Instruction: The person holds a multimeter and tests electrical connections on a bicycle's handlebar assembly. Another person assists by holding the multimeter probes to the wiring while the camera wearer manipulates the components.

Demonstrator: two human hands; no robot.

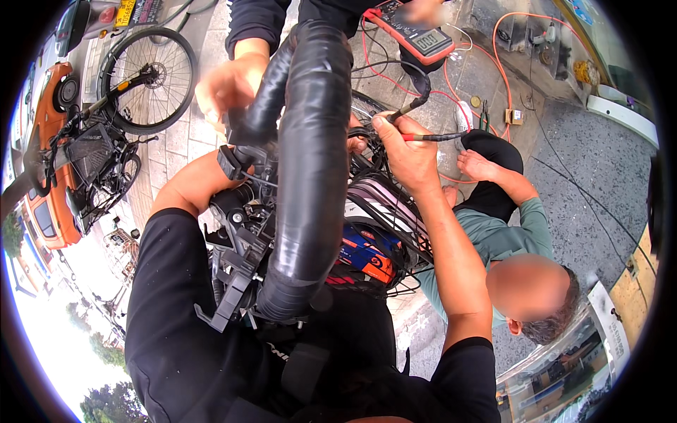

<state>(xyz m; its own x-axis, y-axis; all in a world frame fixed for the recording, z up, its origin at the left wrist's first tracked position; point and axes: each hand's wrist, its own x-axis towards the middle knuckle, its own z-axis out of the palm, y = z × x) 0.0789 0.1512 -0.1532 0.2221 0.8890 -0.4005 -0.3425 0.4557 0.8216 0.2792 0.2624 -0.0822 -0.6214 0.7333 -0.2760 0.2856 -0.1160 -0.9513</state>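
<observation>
My right hand [410, 156] is closed in a pinch on a red-and-black test probe [423, 137], whose lead runs off to the right. A second, black probe or lead [416, 104] passes just above my thumb. Below the fingers lie dark cables [363, 134] beside a bicycle's wire basket. My left forearm [197, 180] reaches in from the left and passes behind a thick, black-wrapped tube [310, 169]. That hand is mostly hidden; fingertips showing right of the tube may belong to it. A red-and-grey multimeter [427, 44] is at the top, held by another person.
A person in a green shirt [518, 229] crouches at right, one hand [479, 167] near the knee. Another person's blurred hand [233, 92] is at upper left. A bag [370, 250] sits in the wire basket. Red cables [493, 49] cross the ground. A bicycle wheel [149, 81] stands left.
</observation>
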